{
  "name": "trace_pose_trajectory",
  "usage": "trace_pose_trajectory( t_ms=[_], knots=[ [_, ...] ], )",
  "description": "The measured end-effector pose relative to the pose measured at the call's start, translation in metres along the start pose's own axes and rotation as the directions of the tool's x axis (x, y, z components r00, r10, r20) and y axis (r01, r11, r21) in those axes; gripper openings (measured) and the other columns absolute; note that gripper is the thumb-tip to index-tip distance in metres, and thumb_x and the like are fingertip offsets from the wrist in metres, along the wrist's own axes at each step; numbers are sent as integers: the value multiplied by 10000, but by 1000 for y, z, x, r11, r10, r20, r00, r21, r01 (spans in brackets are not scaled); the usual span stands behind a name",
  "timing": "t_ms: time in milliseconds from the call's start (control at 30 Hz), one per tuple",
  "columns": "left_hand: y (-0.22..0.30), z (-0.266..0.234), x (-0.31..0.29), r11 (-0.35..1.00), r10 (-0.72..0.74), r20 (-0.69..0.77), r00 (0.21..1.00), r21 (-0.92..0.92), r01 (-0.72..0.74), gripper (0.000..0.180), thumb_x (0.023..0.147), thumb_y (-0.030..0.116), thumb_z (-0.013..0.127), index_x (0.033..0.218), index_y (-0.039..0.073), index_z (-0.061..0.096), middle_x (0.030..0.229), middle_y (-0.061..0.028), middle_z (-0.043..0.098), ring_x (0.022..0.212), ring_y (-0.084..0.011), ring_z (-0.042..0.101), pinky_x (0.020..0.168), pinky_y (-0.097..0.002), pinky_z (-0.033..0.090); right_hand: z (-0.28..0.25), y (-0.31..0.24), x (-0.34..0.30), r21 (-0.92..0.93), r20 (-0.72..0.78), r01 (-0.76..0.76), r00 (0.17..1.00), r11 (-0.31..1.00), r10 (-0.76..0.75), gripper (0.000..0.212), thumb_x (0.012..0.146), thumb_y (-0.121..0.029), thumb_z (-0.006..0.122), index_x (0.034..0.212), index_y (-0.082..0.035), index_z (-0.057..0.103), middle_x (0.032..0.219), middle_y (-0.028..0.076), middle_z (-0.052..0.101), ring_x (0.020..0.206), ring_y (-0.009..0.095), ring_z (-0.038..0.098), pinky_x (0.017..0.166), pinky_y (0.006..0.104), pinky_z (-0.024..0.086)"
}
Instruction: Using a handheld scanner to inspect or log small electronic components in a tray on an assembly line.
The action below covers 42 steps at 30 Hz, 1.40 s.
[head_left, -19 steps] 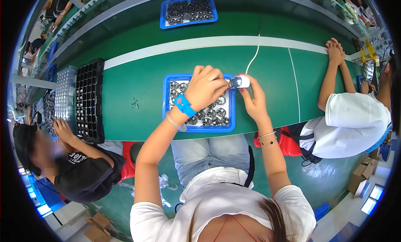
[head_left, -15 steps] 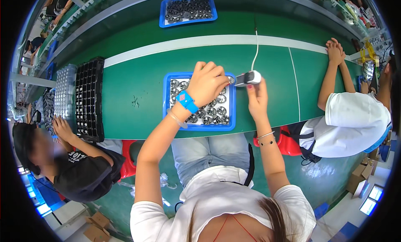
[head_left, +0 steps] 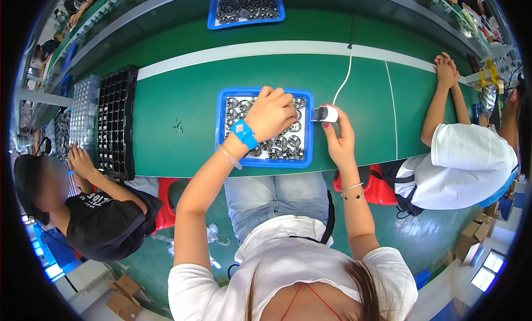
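Note:
A blue-rimmed tray (head_left: 309,149) in front of me holds rows of small round silver-and-black parts (head_left: 287,152) on a white base. Over its middle is my left hand (head_left: 271,115), its fingers curled together and pointing down to the right. What the fingertips hold, if anything, is hidden. My right hand (head_left: 342,135), at the tray's right edge, is closed around a small white-and-black handheld device (head_left: 329,114) with a white cord. The device's dark, flat end points left at the tray's rim.
A second blue tray (head_left: 281,16) with dark round parts stands at the back. Black gridded trays (head_left: 117,124) are stacked on the left, beside clear plastic ones (head_left: 84,113). The cord (head_left: 348,72) runs back across the green table. Other people sit at left and right.
My left hand has drawn slightly left and down, away from the device, with a round part no longer visible at its fingertips. The device has shifted down and slightly left.

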<state>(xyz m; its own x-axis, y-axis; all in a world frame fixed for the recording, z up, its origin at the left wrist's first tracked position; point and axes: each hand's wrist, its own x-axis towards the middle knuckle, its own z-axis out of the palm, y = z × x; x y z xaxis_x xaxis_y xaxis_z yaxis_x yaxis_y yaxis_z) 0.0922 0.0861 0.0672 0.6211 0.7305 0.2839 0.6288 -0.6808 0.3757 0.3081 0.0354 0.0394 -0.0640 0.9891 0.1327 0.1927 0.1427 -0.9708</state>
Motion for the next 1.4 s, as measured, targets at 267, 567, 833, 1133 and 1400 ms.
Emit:
trace_pose_trajectory(
  t_ms=[267,567,833,1133,1400],
  knots=[
    [12,-6,-3,999,9,-125,992,-35,-14,93,717,210,747,748,153,679,777,26,523,821,-183,505,788,-349,357,14,-8,0,-146,67,75,996,986,-66,295,914,-65,577,1202,-1,552,1165,121,603,1077,204,575,951,310,424],
    [9,4,-8,997,19,-87,996,70,-13,124,684,240,753,708,148,672,803,5,516,855,-185,502,816,-356,368,7,-2,-18,191,-201,-2,979,982,42,329,971,-136,520,1262,12,477,1167,83,581,1088,154,533,966,291,389],
    [15,-6,-28,997,72,23,997,32,-73,145,691,262,756,758,162,675,764,15,481,819,-180,498,801,-364,365,8,-12,-32,-109,25,41,999,993,-38,348,909,-56,578,1245,18,527,1196,123,600,1127,203,554,996,320,391],
    [27,-14,-32,999,43,-97,994,-14,-45,99,689,208,743,696,146,665,772,11,498,835,-182,496,805,-364,374,28,-13,-37,-22,41,36,999,999,-35,319,921,-49,551,1231,21,526,1201,122,596,1139,197,544,1005,321,385],
    [13,-7,-44,997,58,-6,998,44,-58,106,699,211,743,777,156,694,769,10,489,836,-181,504,836,-369,377,29,-20,-47,302,-196,-31,976,953,94,354,966,-134,527,1283,8,461,1213,115,578,1136,175,527,1003,306,375]
  ],
)
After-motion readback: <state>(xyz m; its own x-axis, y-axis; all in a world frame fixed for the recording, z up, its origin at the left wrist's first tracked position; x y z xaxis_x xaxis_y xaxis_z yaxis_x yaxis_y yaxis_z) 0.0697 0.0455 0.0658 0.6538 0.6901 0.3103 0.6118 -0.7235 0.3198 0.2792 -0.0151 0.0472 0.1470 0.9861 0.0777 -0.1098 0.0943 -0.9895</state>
